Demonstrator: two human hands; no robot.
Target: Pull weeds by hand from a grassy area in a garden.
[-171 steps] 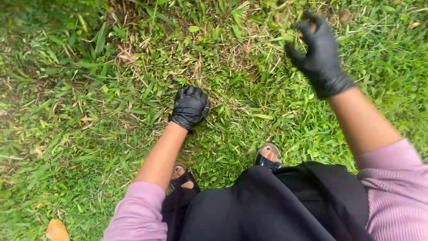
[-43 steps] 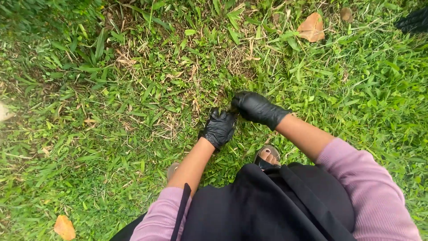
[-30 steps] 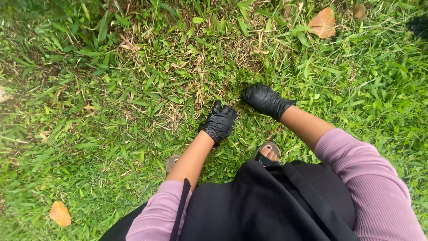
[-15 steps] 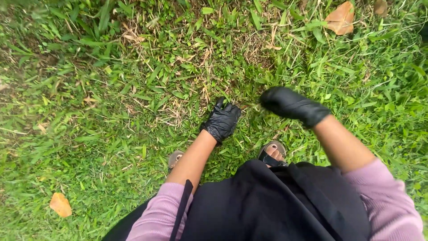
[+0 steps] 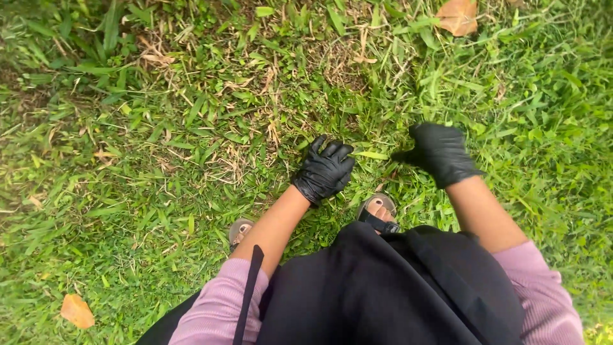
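The person crouches over a patch of grass (image 5: pixel 191 147), both hands in black gloves. The left hand (image 5: pixel 324 170) lies low on the turf just ahead of the feet, its fingers (image 5: pixel 332 151) spread apart and pointing away from the body, touching the blades but closed on nothing that shows. The right hand (image 5: pixel 440 152) is near it to the right, held just above or on the grass; its fingers curl together toward the thumb as if pinching, yet whether any blade or stem sits between them cannot be told from this view.

The step in hand looks like hand-weeding: the left hand parting and pressing the grass, the right working at a tuft. The grass being handled lies directly under and between the two hands, beside a thin, straw-coloured patch (image 5: pixel 268 121) of dry stems further out. A next pull would seem to call for a firm pinch low at the base of the stems, with the left hand holding the surrounding turf down.

No container is in view, neither bucket, bag nor tray, so nothing shows where pulled material goes. Two sandalled feet (image 5: pixel 378 213) peek from under a dark skirt (image 5: pixel 383 287). A dry brown leaf (image 5: pixel 458 15) lies at the top edge and an orange one (image 5: pixel 76 310) at the lower left.
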